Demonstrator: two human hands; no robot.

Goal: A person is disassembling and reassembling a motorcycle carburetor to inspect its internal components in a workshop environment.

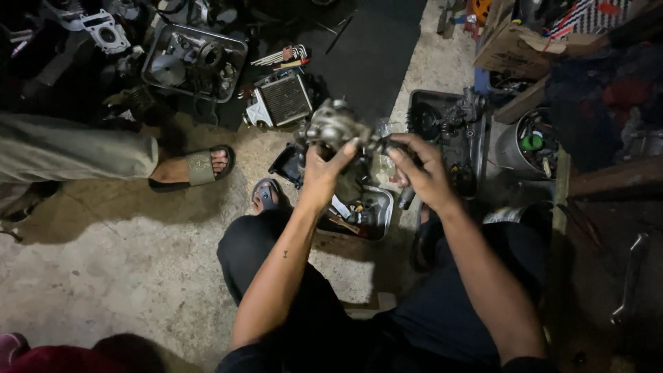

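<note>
Your left hand [323,169] is clenched round a lumpy cast-metal engine part [334,124], dull grey, knobbly w/ bosses and ports, held up in the air over your knees; thumb up the near face, fingers wrapped behind; your right hand [420,169] grips the part's right end, fingers curled over a dark stub there, can't tell exactly what the stub is. Below the part: shallow metal tray [376,214], shiny rim, holding small oily bits; beside it a black plastic tray [286,166], mostly hidden. Finned alloy cylinder block [282,100], squarish, ribbed, lies on the rough concrete floor [124,262] further out; set of hex keys [284,56] fanned out near it; steel basin [195,61] w/ gears and housings up left. Another person's sandalled foot [204,164] on the concrete at left; cardboard box [514,48] up right.
</note>
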